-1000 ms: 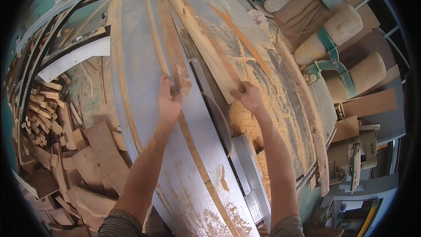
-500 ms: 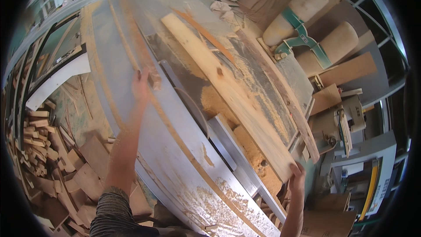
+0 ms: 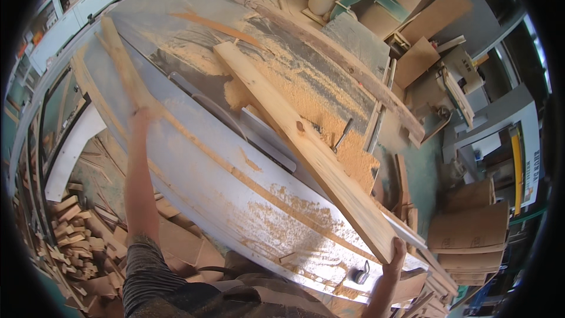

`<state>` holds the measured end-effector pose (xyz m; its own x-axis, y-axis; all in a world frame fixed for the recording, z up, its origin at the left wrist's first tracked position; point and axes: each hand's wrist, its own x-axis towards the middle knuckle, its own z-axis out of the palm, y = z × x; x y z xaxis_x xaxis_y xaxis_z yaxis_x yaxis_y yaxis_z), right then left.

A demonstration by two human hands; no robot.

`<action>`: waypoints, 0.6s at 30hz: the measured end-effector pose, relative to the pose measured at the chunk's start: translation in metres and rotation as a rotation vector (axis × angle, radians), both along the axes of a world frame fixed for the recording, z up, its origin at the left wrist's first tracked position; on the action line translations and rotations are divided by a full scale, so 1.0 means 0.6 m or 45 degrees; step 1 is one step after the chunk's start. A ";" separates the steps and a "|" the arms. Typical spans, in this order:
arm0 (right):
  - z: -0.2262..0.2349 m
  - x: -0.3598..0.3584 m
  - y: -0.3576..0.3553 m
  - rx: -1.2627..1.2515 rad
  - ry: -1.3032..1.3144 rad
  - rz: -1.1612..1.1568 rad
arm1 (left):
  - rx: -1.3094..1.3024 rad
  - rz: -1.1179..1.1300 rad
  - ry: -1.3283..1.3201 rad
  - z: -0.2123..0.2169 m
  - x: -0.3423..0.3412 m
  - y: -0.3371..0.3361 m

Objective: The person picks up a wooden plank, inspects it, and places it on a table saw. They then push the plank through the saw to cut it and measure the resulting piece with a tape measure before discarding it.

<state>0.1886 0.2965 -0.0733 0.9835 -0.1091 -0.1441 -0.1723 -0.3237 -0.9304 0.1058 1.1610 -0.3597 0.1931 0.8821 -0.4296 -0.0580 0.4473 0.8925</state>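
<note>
My right hand (image 3: 395, 254) is closed around the near end of a long pale plank (image 3: 294, 132) with a dark knot. The plank slants away to the far left, across a metal fence (image 3: 266, 138) and heaped sawdust. Over the left part of the metal saw table (image 3: 194, 174), my left hand (image 3: 141, 119) is at the near end of wooden strips (image 3: 120, 65), apparently gripping them; its fingers are smeared by motion. Between the hands, the thin curved edge of a saw blade (image 3: 231, 119) shows beside the fence.
Small wood offcuts (image 3: 73, 238) are piled on the floor at lower left. A rough-edged board (image 3: 353, 70) lies beyond the plank. A dark rod-like tool (image 3: 342, 135) stands in the sawdust. Near the table's front lies a round metal piece (image 3: 360, 273). Cardboard boxes (image 3: 468, 227) stand at right.
My left hand has moved left, and the wooden strips have shifted left with it, now close together. The plank's near end has come toward me over the table with my right hand. The view has turned.
</note>
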 end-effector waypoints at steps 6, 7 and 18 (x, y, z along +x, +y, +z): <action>-0.038 -0.054 0.011 0.118 0.150 -0.079 | -0.097 -0.106 0.083 0.013 -0.223 -0.207; -0.040 -0.058 0.019 0.220 0.219 -0.119 | -0.072 -0.117 0.147 0.021 -0.261 -0.246; -0.049 -0.175 -0.036 0.310 0.514 0.264 | 1.074 -0.475 0.870 0.168 -0.316 -0.806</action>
